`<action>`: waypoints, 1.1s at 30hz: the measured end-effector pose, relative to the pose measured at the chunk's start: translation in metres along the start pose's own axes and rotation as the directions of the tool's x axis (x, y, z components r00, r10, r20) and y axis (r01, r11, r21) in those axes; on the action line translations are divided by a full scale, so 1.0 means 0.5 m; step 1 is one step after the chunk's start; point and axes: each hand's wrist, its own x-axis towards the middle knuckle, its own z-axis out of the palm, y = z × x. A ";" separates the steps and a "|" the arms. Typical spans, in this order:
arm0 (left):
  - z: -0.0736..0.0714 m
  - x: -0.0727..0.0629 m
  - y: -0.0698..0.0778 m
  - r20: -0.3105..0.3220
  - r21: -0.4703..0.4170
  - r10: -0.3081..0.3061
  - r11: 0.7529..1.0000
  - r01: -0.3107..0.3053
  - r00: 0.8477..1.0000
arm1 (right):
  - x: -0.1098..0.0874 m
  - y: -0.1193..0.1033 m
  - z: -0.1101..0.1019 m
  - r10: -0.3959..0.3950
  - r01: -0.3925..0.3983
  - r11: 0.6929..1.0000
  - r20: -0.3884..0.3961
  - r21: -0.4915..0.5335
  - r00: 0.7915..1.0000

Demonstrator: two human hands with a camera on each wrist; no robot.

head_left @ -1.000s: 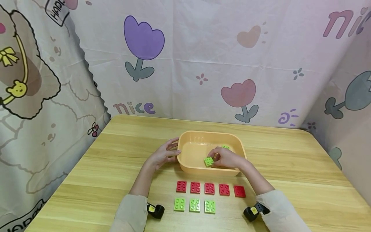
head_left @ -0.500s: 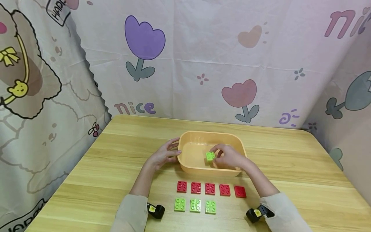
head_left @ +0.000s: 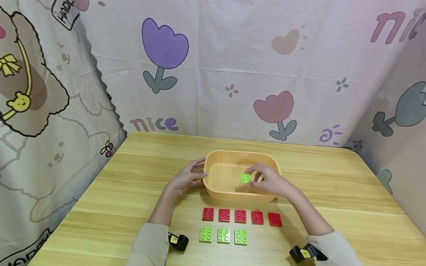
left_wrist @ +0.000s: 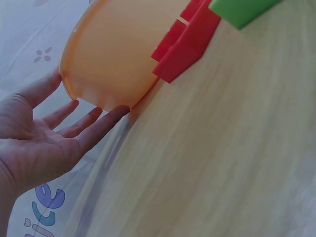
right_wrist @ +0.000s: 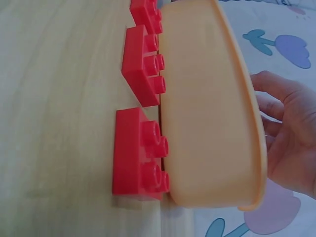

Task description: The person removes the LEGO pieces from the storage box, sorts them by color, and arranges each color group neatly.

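Observation:
At the left end of a yellow-orange plastic tub [head_left: 213, 190], my left hand [head_left: 188, 177] rests with its thumb at the rim. The left wrist view shows that hand's extended fingers [left_wrist: 101, 129] touching the tub's outer wall. Inside the tub, my right hand [head_left: 271, 181] pinches a light green toy brick [head_left: 245, 178] between thumb and fingers. Another bit of green [head_left: 258, 173] shows behind those fingers, mostly hidden. From the right wrist, the tub wall [right_wrist: 210, 108] hides the fingertips and the held brick.
In front of the tub, several red bricks [head_left: 240, 216] lie in a row on the wooden table [head_left: 133, 207]. Nearer still is a row of three light green bricks [head_left: 223, 235]. A printed cloth [head_left: 219, 44] hangs behind the table.
My right hand has moved the green brick slightly up and to the right within the tub, and the right forearm has shifted right. The left hand stays at the tub's end.

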 end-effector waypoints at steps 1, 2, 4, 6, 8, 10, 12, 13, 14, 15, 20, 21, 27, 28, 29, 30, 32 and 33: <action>0.000 0.000 0.000 0.002 -0.001 0.000 1.000 0.000 1.000 | -0.004 -0.001 -0.001 -0.006 0.006 1.000 -0.004 -0.001 1.000; -0.001 0.001 0.000 0.003 -0.002 0.000 1.000 0.000 1.000 | -0.008 -0.003 -0.002 -0.009 0.009 1.000 -0.007 0.000 1.000; -0.001 0.001 0.000 0.005 -0.003 0.001 1.000 -0.001 1.000 | -0.018 -0.007 -0.005 -0.012 0.012 1.000 -0.014 0.008 1.000; 0.000 0.002 0.000 0.004 -0.002 0.000 1.000 0.000 1.000 | -0.028 -0.011 -0.008 -0.012 0.012 1.000 -0.023 0.009 1.000; 0.000 0.002 0.000 0.002 0.001 -0.001 1.000 0.001 1.000 | -0.040 -0.017 -0.010 -0.010 0.010 1.000 -0.029 0.013 1.000; 0.000 0.003 0.000 0.002 0.003 -0.002 1.000 0.002 1.000 | -0.054 -0.022 -0.011 -0.016 0.017 1.000 -0.041 0.002 0.999; 0.000 0.003 0.000 0.004 0.006 0.000 1.000 0.000 1.000 | -0.067 -0.027 -0.011 -0.026 0.026 1.000 -0.051 -0.011 0.998; 0.000 0.003 0.000 0.005 0.004 0.001 1.000 -0.001 1.000 | -0.074 -0.031 -0.011 -0.029 0.029 1.000 -0.055 -0.013 0.998; -0.001 0.002 0.000 0.006 0.004 0.001 1.000 -0.001 1.000 | -0.081 -0.034 -0.011 -0.036 0.035 0.999 -0.061 -0.021 0.998; -0.001 0.002 0.000 0.008 0.002 0.001 1.000 -0.001 1.000 | -0.087 -0.037 -0.011 -0.041 0.040 0.999 -0.065 -0.025 0.997; -0.002 -0.001 0.001 0.009 0.005 0.000 1.000 0.000 1.000 | -0.118 -0.051 -0.008 -0.063 0.063 0.998 -0.083 -0.010 0.995; -0.002 -0.002 0.001 0.009 0.004 0.000 1.000 0.000 1.000 | -0.123 -0.053 -0.006 -0.072 0.072 0.997 -0.088 -0.004 0.994; -0.002 -0.002 0.001 0.010 0.000 0.001 1.000 -0.001 1.000 | -0.157 -0.058 0.012 -0.155 0.154 0.988 -0.136 -0.018 0.978; -0.002 -0.002 0.001 0.011 0.001 0.002 1.000 -0.002 1.000 | -0.163 -0.058 0.015 -0.170 0.169 0.985 -0.145 -0.020 0.975; -0.002 -0.002 0.001 0.012 0.002 0.002 1.000 -0.002 1.000 | -0.168 -0.057 0.018 -0.180 0.179 0.984 -0.152 -0.017 0.972; -0.003 -0.001 0.000 0.014 0.004 0.004 1.000 -0.004 1.000 | -0.173 -0.058 0.021 -0.182 0.183 0.983 -0.159 -0.008 0.970; -0.004 0.000 -0.001 0.020 0.008 0.007 1.000 -0.007 1.000 | -0.182 -0.057 0.027 -0.188 0.192 0.981 -0.168 0.004 0.968; -0.005 0.001 -0.001 0.022 0.007 0.008 1.000 -0.008 1.000 | -0.187 -0.057 0.030 -0.190 0.193 0.981 -0.173 0.003 0.966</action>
